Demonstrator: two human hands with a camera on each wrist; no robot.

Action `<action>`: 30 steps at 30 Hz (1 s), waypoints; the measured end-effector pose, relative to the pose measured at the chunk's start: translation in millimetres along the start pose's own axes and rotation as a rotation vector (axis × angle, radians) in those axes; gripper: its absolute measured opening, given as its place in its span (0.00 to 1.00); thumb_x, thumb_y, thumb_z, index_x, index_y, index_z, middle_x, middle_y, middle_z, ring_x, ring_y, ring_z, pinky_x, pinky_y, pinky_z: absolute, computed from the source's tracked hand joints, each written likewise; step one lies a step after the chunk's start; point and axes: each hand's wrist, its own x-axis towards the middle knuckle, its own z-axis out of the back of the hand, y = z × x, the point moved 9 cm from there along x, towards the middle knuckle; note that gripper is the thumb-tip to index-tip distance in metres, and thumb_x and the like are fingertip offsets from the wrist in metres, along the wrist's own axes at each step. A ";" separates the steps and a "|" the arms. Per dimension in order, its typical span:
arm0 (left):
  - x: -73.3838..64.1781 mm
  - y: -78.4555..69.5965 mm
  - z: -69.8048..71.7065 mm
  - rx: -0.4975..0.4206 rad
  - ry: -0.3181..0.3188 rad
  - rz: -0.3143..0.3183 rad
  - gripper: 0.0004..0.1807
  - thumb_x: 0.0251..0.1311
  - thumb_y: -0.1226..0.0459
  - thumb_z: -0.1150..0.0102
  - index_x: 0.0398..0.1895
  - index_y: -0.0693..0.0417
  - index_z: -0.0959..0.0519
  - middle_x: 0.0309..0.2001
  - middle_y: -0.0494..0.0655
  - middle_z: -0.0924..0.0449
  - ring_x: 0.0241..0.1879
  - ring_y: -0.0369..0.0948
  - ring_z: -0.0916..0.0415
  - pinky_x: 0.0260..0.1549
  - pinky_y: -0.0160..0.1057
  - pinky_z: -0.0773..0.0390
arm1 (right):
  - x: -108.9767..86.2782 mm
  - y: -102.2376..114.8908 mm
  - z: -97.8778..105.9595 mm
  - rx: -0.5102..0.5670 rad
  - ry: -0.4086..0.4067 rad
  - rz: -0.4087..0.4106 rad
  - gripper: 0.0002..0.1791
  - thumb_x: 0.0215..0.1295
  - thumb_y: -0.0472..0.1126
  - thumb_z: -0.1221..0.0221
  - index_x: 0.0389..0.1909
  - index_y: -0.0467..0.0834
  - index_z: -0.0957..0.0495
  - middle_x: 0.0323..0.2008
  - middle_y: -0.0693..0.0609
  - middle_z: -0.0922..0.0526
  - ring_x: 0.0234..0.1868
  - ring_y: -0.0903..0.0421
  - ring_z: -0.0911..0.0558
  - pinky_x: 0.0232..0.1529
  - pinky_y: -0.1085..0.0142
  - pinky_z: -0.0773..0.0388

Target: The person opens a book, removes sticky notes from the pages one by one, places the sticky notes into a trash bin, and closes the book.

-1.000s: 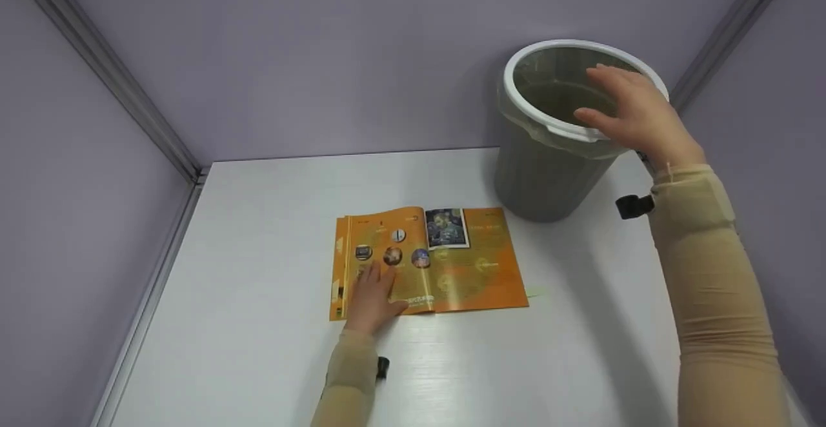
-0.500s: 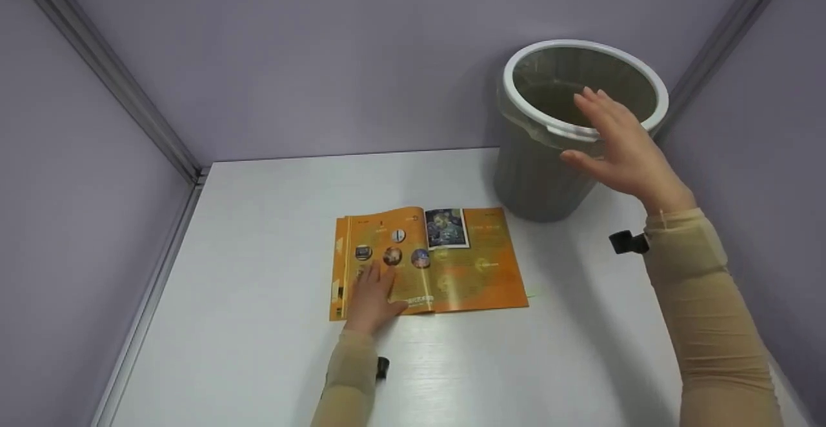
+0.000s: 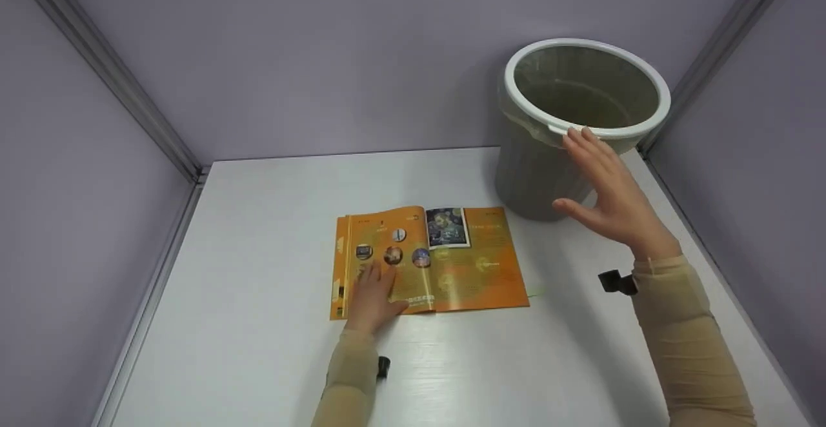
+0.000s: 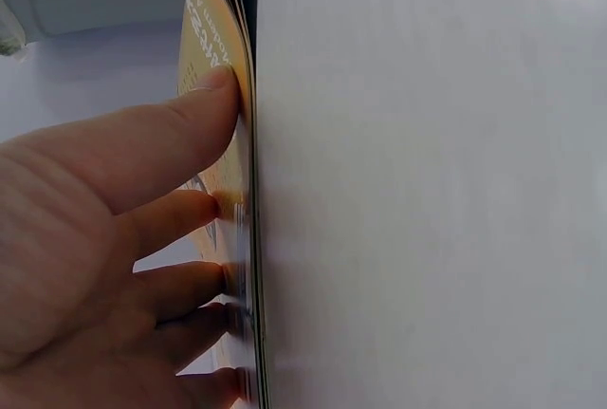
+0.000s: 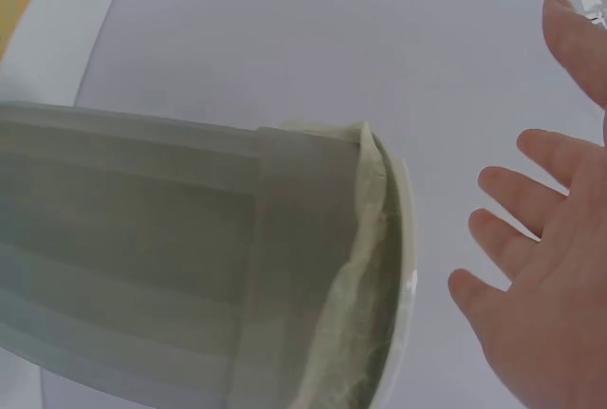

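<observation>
You have a smooth white desk (image 3: 258, 220) before you, light glinting off its front part. A flat, pale lilac wall panel (image 3: 322, 59) stands behind it, flanked by a lilac left panel (image 3: 71, 188) and a lilac right panel (image 3: 768, 156); grey metal strips (image 3: 110, 69) line both corners.

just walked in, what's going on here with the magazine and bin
A person's left hand rests on the left page of an open orange magazine lying on a white table. The right hand hangs in the air by the bin, fingers extended, holding nothing. The bin stands upright, beyond the magazine to the right.
</observation>
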 end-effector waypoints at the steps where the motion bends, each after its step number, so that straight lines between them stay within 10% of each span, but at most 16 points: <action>1: 0.0 0.3 -0.1 -0.002 0.000 0.005 0.43 0.56 0.53 0.29 0.72 0.58 0.34 0.74 0.65 0.46 0.74 0.61 0.53 0.69 0.62 0.50 | -3.8 0.4 -3.4 0.014 -0.004 0.001 0.48 0.65 0.64 0.41 0.75 0.38 0.43 0.74 0.40 0.42 0.76 0.41 0.48 0.74 0.48 0.55; 12: -1.5 -0.2 1.3 0.028 0.000 0.020 0.42 0.56 0.53 0.29 0.73 0.55 0.34 0.75 0.63 0.47 0.74 0.59 0.53 0.70 0.59 0.51 | -47.6 -15.8 -55.4 0.097 0.044 -0.099 0.52 0.51 0.39 0.26 0.75 0.39 0.42 0.74 0.38 0.41 0.75 0.39 0.46 0.74 0.49 0.54; 30: -3.0 -2.8 2.9 0.007 -0.029 -0.038 0.42 0.57 0.54 0.29 0.72 0.60 0.34 0.73 0.67 0.45 0.73 0.62 0.51 0.68 0.63 0.48 | -121.1 -46.2 -144.6 0.185 0.316 -0.442 0.50 0.60 0.50 0.31 0.77 0.39 0.46 0.75 0.40 0.44 0.75 0.41 0.47 0.71 0.41 0.50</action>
